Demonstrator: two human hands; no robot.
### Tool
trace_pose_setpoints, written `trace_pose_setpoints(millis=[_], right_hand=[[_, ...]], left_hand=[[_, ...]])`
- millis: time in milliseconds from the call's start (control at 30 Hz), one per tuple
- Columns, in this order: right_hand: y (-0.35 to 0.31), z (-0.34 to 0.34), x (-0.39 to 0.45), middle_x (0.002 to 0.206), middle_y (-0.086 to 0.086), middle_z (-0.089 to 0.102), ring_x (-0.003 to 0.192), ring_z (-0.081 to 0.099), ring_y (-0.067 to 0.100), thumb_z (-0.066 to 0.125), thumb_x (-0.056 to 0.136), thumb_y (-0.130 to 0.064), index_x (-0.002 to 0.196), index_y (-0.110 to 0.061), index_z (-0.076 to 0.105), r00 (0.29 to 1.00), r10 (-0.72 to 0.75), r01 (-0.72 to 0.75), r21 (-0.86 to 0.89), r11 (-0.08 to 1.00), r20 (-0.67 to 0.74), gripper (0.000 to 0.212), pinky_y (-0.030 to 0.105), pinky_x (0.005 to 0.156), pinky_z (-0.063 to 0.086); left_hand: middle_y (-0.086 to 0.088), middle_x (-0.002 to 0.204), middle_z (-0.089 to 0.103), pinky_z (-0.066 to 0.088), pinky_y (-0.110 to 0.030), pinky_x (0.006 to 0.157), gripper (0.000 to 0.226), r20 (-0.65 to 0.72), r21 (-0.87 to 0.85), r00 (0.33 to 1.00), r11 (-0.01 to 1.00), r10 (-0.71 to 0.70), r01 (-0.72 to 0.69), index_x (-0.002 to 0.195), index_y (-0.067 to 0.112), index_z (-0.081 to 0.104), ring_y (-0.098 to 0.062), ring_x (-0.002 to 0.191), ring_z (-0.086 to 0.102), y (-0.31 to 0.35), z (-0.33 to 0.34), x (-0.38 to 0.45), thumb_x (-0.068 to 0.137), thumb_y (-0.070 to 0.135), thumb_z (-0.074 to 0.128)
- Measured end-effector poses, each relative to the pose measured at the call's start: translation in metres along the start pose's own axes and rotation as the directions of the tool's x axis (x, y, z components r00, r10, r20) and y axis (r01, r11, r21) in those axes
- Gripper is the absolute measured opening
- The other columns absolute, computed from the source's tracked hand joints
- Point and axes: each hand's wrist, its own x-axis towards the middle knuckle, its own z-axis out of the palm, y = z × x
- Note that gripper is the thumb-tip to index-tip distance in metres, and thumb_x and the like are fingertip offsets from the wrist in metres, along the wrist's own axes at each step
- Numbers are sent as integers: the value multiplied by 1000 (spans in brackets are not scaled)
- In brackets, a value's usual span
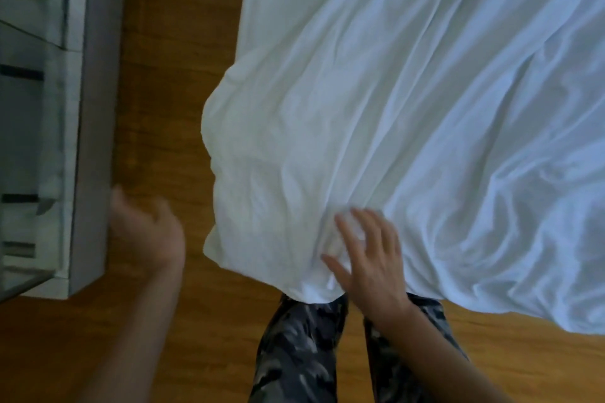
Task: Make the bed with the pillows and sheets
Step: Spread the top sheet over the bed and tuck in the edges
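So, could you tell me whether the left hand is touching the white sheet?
Apart. The head view shows the left hand over bare wooden floor, with floor visible between it and the white sheet.

The sheet (409, 108) on the bed is plain white, with a light blue tint in its folds. The floor (176, 59) is warm orange-brown wood. The trousers (298, 353) have a grey-and-black camouflage pattern. The cabinet (88, 108) is pale grey.

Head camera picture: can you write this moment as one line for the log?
right hand: open, fingers spread on wrinkled white cotton sheet | left hand: open, empty, over brown wooden floor | sheet corner: bunched
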Motion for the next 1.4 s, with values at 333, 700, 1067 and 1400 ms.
trace_pose_setpoints(millis=[333, 700, 1067, 1400], right_hand=[[56, 8, 94, 62, 5, 64, 51, 61, 28, 85, 61, -24, 78, -10, 62, 961, 164, -132, -151, 980, 221, 32, 26, 46, 35], [-40, 20, 18, 75, 5, 64, 66, 63, 26, 63, 81, -43, 91, -13, 61, 870, 9, -99, 157, 983, 493, 31, 30, 60, 45], [46, 0, -87, 142, 17, 43, 132, 37, 34, 56, 87, -49, 140, -11, 36, 966, 63, -60, -20, 998, 252, 68, 49, 110, 28], [106, -4, -103, 145, 22, 41, 135, 39, 37, 71, 75, -21, 140, -6, 38, 970, -51, 96, -181, 979, 236, 74, 54, 111, 27]], left_hand=[[-18, 109, 63, 43, -37, 73, 78, 544, 224, 560, 536, 625, -814, 122, 6, 49, -36, 95, 60, 167, 98, -14, 81, 71, 55], [-25, 104, 56, 48, -57, 82, 79, 392, 381, 893, 844, 221, -376, 112, 12, 43, -45, 93, 58, -9, -18, 37, 75, 82, 40], [-18, 137, 52, 40, -44, 99, 70, 586, 167, 810, 982, -27, -88, 138, 8, 49, -39, 122, 51, 21, 10, 11, 86, 52, 64], [-18, 138, 52, 35, -37, 88, 55, 622, 127, 781, 991, -56, -30, 139, 5, 47, -26, 109, 50, 1, -57, -51, 91, 26, 63]])
